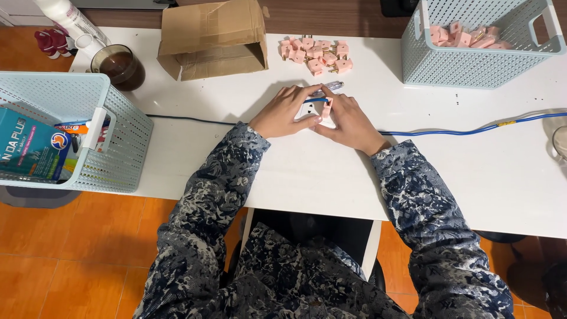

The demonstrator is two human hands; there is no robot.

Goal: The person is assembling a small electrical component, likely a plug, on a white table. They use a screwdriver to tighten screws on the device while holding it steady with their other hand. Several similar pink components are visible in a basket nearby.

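Observation:
Both my hands meet at the middle of the white table [472, 171]. My left hand [283, 112] rests on a small white socket block [309, 110], fingers curled over its left side. My right hand [348, 121] grips the block's right side and pinches a small pink plug [326, 108] against it. A thin silver-tipped tool [328, 88] lies just beyond my fingers. Much of the block is hidden under my hands.
A pile of pink plugs [315, 54] lies beyond my hands. A pale blue basket [472, 56] at back right holds more. A brown cardboard box [212, 38], a dark cup [121, 66], another blue basket [71, 133] at left, and a blue cable [472, 130].

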